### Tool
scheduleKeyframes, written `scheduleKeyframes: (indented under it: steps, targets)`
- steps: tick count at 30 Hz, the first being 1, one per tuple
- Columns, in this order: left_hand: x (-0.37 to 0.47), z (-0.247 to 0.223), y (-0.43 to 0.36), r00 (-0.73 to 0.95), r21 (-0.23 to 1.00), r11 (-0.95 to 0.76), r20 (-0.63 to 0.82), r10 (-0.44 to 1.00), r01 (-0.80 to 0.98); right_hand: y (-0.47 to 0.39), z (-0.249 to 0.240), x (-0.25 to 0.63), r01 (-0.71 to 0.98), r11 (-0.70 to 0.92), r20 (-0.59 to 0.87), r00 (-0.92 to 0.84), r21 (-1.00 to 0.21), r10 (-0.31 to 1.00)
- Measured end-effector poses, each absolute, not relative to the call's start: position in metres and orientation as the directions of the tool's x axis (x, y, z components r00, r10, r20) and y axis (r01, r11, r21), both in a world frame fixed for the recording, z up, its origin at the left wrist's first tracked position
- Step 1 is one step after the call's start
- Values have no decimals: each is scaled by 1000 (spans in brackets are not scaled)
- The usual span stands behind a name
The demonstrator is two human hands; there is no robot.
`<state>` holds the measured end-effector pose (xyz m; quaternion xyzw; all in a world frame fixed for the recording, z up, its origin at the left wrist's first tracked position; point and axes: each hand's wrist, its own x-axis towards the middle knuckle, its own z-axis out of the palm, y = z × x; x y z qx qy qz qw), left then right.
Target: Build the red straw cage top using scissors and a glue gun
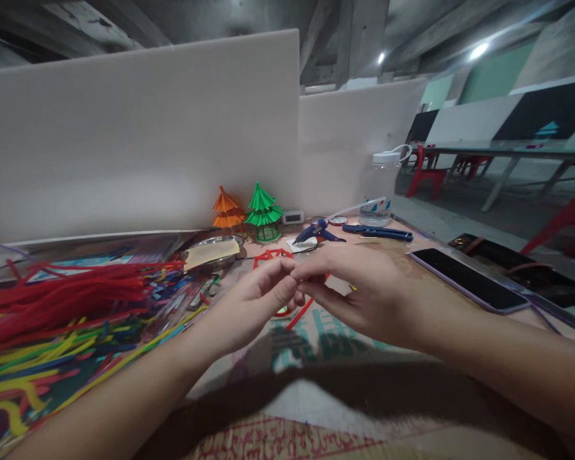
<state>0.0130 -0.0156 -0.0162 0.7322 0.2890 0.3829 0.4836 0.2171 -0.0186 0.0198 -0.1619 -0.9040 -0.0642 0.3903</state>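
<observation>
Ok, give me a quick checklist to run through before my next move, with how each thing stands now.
1. Bare left hand and bare right hand brought together at the fingertips: ok.
2. Whatever the fingertips may be pinching, clearly visible: not ok, the fingers hide it.
3. Red open-sided frame fully in sight: not ok, the hands cover part of it.
4. Dark blue plastic glue gun lying beyond the hands: ok.
5. Glue gun hot: cannot tell.
6. Clear plastic bottle with white lid standing upright: ok.
</observation>
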Motion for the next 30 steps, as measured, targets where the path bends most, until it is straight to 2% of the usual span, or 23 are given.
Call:
scheduleKeyframes:
  steps: [3, 5, 9, 12, 15, 18, 21, 25, 30]
  targets:
    - [14, -15, -17, 513, 923, -371, 271, 814, 101, -19, 20, 219, 359, 927, 708, -683, 113, 178]
    - [14, -15, -18, 500, 919, -374, 270, 823, 121, -19, 20, 219, 383, 911, 680, -710, 153, 184]
    - [14, -14, -19, 504, 918, -377, 268, 821, 125, -14, 15, 215, 370, 924, 697, -688, 99, 201]
    - [14, -15, -18, 530, 918, -384, 277, 801, 100, -9, 9, 212, 290, 957, 722, -657, -25, 218]
    - [13, -17, -17, 532, 923, -375, 276, 800, 85, -5, 6, 211, 245, 924, 716, -584, -293, 382]
    - [10, -15, -17, 473, 914, -387, 290, 832, 121, 0, 5, 209, 69, 782, 663, -488, -619, 568]
    - [7, -10, -20, 397, 894, -419, 331, 856, 159, 5, 3, 206, -144, 547, 528, -544, -824, 652]
    - [5, -3, -25, 372, 857, -476, 384, 845, 197, 11, -3, 202, -282, 344, 445, -584, -896, 679]
    - [8, 0, -33, 391, 736, -624, 510, 766, 264, 13, -8, 202, -268, 314, 413, -591, -911, 693]
